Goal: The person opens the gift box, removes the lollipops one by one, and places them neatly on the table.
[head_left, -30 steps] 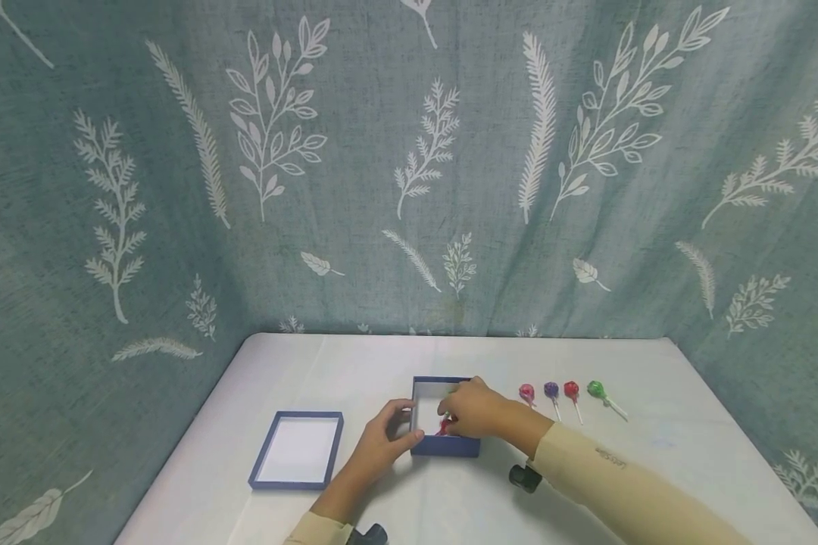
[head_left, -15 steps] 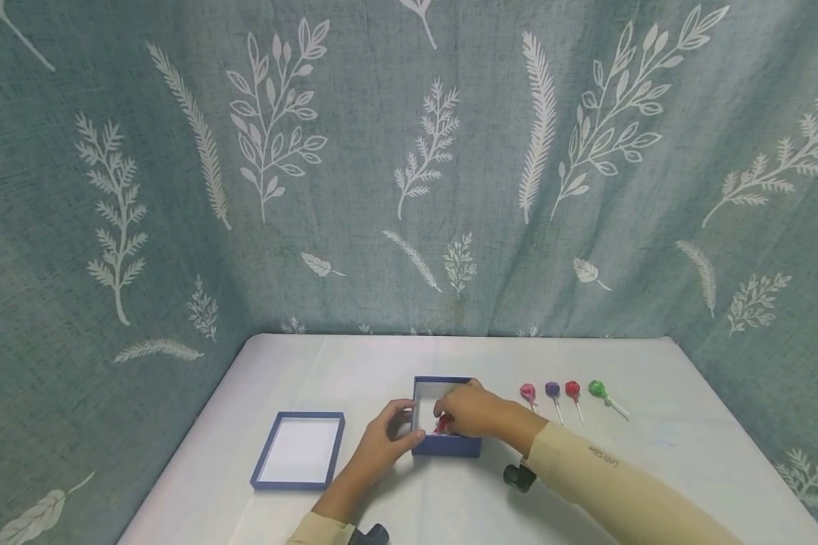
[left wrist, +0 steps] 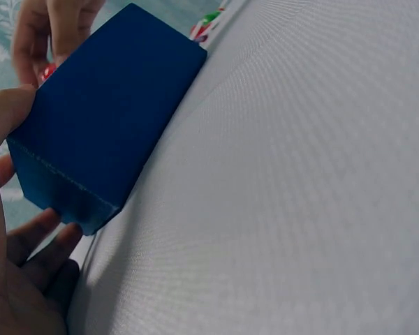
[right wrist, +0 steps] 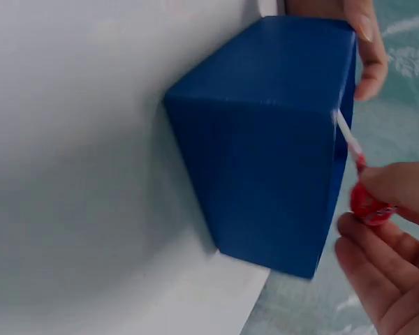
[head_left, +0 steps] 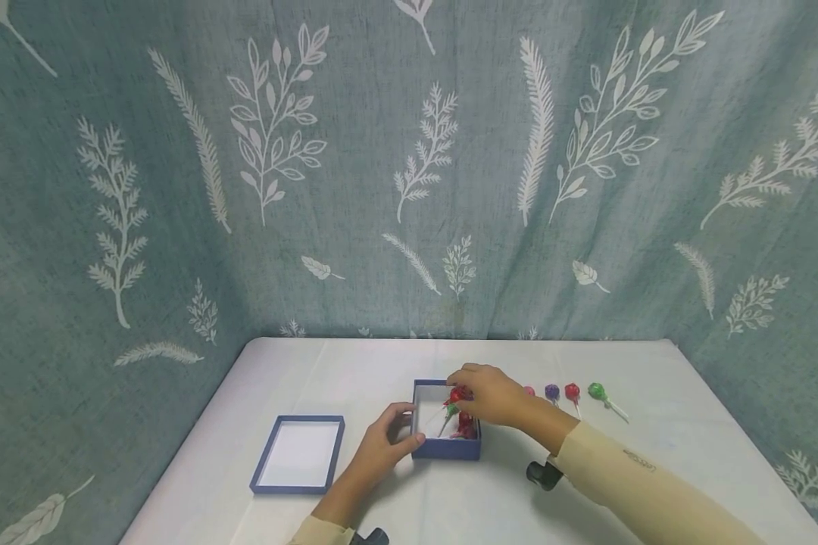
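Observation:
A blue box (head_left: 446,450) with a white inside stands uncovered on the table. My left hand (head_left: 379,443) holds it at its left side, thumb at the near corner and fingers along the side wall. Above the box's far right part, my right hand (head_left: 492,395) pinches a red-wrapped lollipop (right wrist: 369,204) between thumb and fingers. Its white stick slants over the rim in the right wrist view. Inside the box lie a green lollipop (head_left: 451,410) and, near the front right corner, a red one (head_left: 466,425). My right hand hides part of the box.
To the left lies the shallow blue-edged box lid (head_left: 298,453), white side up. Right of the box, a pink lollipop (head_left: 529,390), a purple one (head_left: 552,391), a red one (head_left: 572,390) and a green one (head_left: 596,390) form a row. A leaf-patterned curtain (head_left: 354,250) backs the white table (head_left: 654,462).
My right hand has risen from inside the box toward its far right, with a red lollipop between its fingers. The lollipops in the box now show. My left hand has stayed put.

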{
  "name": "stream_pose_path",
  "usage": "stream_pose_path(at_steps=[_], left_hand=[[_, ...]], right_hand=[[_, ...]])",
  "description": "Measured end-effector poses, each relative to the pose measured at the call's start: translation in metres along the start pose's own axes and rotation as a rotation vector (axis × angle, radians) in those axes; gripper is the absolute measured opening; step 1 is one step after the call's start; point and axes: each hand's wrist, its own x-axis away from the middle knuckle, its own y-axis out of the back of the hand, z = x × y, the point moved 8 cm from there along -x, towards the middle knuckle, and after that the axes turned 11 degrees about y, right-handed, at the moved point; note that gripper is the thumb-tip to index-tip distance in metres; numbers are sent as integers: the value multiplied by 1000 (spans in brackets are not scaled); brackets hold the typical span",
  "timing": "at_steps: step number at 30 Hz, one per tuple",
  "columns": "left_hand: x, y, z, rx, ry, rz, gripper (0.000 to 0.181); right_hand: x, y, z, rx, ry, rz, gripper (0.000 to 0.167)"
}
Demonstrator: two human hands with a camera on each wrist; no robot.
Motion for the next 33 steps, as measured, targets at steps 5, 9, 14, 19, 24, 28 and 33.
stream_pose_path(at_steps=[5, 9, 14, 19, 24, 28, 33], left_hand=[[1, 0, -1, -2, 1, -4, 49], [1, 0, -2, 14, -6, -2, 50], [1, 2, -3, 12, -9, -11, 51], [1, 0, -1, 6, 6, -9, 52], [0, -1, 0, 10, 19, -4, 52], [1, -1, -1, 8, 12, -7, 52], [1, 0, -3, 14, 4, -14, 52]], right_hand=[[18, 19, -13, -73, -26, -122, 29], [34, 32, -26, -123, -84, -186, 23], [52, 45, -39, -163, -135, -250, 19], [68, 50, -51, -179, -182, -284, 19], [83, 58, -55, -167, -178, -344, 22], [94, 68, -58, -156, -155, -402, 23], [108, 74, -66, -112, -166, -443, 24]])
